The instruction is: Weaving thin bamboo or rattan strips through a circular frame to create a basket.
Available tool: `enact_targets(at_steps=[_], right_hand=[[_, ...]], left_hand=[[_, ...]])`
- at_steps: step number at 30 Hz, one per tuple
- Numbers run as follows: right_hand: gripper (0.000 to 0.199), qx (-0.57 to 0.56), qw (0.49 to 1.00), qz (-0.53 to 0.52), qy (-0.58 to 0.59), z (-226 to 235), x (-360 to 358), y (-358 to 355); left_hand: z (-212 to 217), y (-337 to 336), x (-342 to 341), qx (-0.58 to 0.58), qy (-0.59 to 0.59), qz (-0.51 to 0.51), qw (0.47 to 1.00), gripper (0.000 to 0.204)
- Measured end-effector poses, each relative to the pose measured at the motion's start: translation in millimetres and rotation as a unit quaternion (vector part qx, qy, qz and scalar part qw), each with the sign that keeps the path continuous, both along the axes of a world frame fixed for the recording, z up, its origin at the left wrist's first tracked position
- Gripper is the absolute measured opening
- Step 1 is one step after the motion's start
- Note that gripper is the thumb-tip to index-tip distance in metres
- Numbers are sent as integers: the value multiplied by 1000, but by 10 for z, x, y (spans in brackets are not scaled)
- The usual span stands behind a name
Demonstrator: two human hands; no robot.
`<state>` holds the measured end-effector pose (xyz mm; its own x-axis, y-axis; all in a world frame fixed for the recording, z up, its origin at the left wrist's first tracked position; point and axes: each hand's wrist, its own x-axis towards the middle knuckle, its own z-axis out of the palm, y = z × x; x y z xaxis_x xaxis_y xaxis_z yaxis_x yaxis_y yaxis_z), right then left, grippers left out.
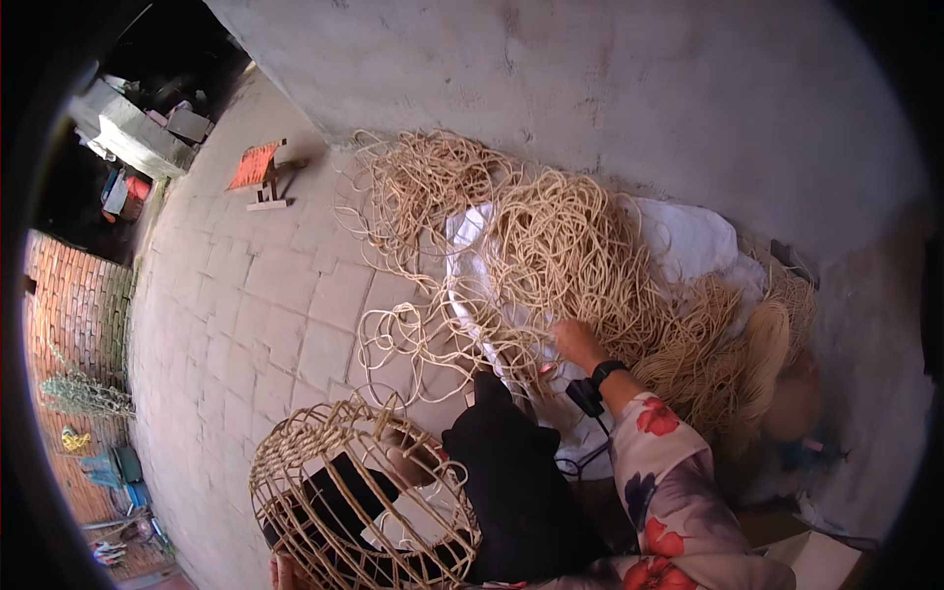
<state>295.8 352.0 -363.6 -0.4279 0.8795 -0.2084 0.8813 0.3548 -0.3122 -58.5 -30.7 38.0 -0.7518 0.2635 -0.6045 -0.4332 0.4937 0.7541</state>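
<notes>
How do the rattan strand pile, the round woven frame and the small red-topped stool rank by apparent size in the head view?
1. Rattan strand pile, by far the widest.
2. Round woven frame; it sits nearer the camera, which enlarges it.
3. Small red-topped stool, the smallest, but also the farthest away.

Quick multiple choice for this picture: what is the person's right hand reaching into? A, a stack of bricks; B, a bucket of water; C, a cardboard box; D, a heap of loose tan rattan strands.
D: the right hand is stretched out into the tangled pile of tan rattan strands lying on a white sheet against the wall, while the half-woven cane basket frame sits in the lap.
</notes>
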Motion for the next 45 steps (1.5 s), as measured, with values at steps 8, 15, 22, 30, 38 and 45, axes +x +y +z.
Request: enact_targets(at_steps=[8, 15, 22, 30, 38, 45], right_hand=[[22, 57, 921, -128, 364, 1950, 96, -16], [21, 134, 968, 21, 210, 2374, 220, -93], [19, -329, 872, -81, 352, 1139, -900, -324], [48, -291, 923, 113, 227, -357, -1782, -134], [61, -205, 936, 286, -24, -151, -1629, -335], [22, -138, 941, 101, 291, 707, -754, -322]], left_hand=[[-405, -437, -307, 161, 29, -62, 985, 14], [-561, -789, -451, 184, 58, -64, 979, 16], [-576, -980, -468, 129, 85, 12, 988, 16], [-245, -798, -419, 36, -27, 70, 997, 23], [-226, -792, -426, 57, -64, 133, 987, 31], [-461, -1010, -581, 151, -89, 2, 985, 29]])
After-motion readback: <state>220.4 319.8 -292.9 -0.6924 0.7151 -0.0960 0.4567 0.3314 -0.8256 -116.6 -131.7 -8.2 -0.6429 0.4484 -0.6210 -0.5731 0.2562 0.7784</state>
